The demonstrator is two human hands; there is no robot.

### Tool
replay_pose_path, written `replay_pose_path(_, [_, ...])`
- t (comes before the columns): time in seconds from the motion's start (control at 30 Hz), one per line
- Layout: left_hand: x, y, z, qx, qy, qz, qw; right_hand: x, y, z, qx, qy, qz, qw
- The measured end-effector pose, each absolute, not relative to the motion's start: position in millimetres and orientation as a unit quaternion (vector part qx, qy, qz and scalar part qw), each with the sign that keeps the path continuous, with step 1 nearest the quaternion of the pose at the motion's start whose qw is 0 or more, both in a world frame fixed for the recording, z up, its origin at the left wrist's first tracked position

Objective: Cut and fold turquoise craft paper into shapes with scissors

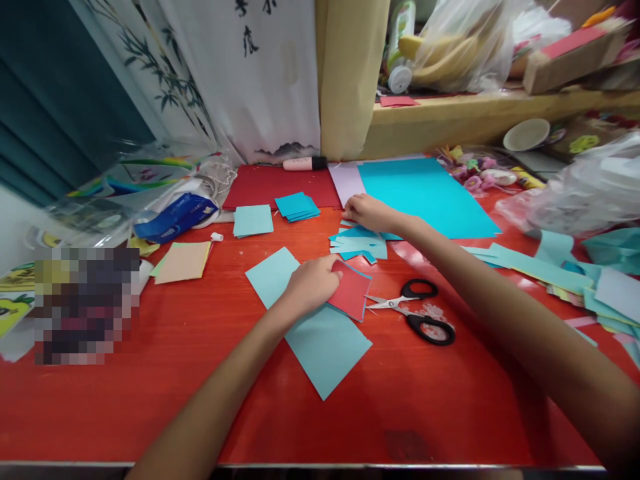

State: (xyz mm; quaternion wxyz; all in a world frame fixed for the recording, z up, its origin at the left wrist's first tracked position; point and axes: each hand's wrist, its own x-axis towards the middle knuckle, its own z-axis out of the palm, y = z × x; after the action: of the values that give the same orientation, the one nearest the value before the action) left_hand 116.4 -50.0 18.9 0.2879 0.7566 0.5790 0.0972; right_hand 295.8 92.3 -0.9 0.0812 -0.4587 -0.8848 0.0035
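My left hand [311, 285] is closed on a red paper square [351, 291] with a thin blue border. Beneath it lies a long pale-teal paper sheet [327, 353], set diagonally on the table. My right hand [370, 212] reaches farther back, its fingers pinched together above a pile of cut paper scraps [367, 245]; whatever sits between the fingertips is hidden. Just right of the red square, scissors [395, 303] with black handles lie with their blades apart, close to some clear crumpled bits [431, 320].
Stacks of pale-teal squares [253, 220], blue squares [297, 207] and beige squares [183, 261] sit at the left. A large blue sheet [425, 197] and a dark red sheet [285, 187] lie at the back. Paper strips [540, 267] and plastic bags [590, 180] crowd the right side.
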Motion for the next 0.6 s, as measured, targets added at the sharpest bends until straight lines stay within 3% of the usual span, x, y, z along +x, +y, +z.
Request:
replay_pose_path(0.33, [118.5, -52.0, 22.3, 0.761, 0.582, 0.086, 0.273, 287.7, 91.9, -14.8, -0.419, -0.905, -0.036, 0.058])
replay_pose_path(0.5, [118.0, -50.9, 20.6, 0.763, 0.581, 0.085, 0.271, 285.5, 82.2, 12.2, -0.412, -0.905, -0.054, 0.094])
replay_pose_path(0.6, [117.5, -50.1, 19.8, 0.755, 0.581, 0.098, 0.289, 282.8, 67.3, 31.3, -0.411, -0.902, 0.0, 0.132])
